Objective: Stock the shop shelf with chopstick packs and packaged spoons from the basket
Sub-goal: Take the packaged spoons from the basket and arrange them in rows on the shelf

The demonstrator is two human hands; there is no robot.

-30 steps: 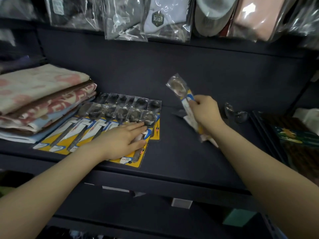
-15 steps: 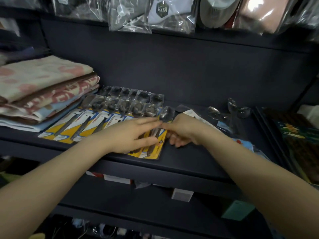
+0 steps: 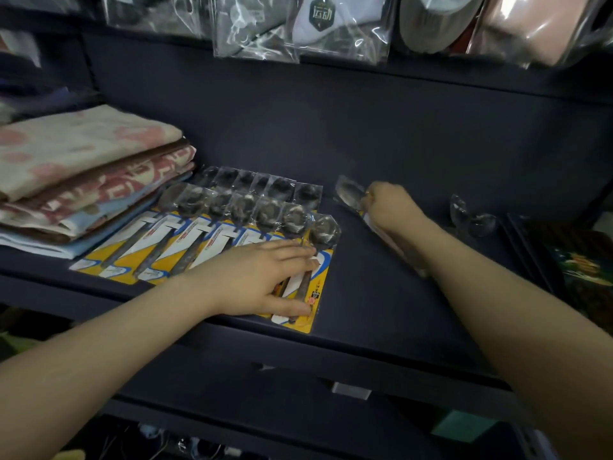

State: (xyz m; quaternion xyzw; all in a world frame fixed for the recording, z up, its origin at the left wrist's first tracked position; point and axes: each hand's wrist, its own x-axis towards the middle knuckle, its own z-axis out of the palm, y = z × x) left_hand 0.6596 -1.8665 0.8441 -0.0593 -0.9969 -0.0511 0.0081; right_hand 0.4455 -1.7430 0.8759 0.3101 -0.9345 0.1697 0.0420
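Several packaged spoons on yellow and blue cards lie in overlapping rows on the dark shelf. My left hand rests flat, fingers apart, on the rightmost spoon pack of the front row. My right hand is closed on another packaged spoon, whose bowl end sticks out to the left, low over the shelf to the right of the rows. More spoon packs lie at the far right of the shelf. The basket and chopstick packs are out of view.
Folded towels are stacked at the shelf's left end. Bagged goods hang above the shelf. A dark patterned box sits at the right. The shelf's front edge runs below my hands.
My right hand left the spoon pack it laid at the right end of the front row and moved right and back, now gripping another pack. My left hand stayed on the rows.
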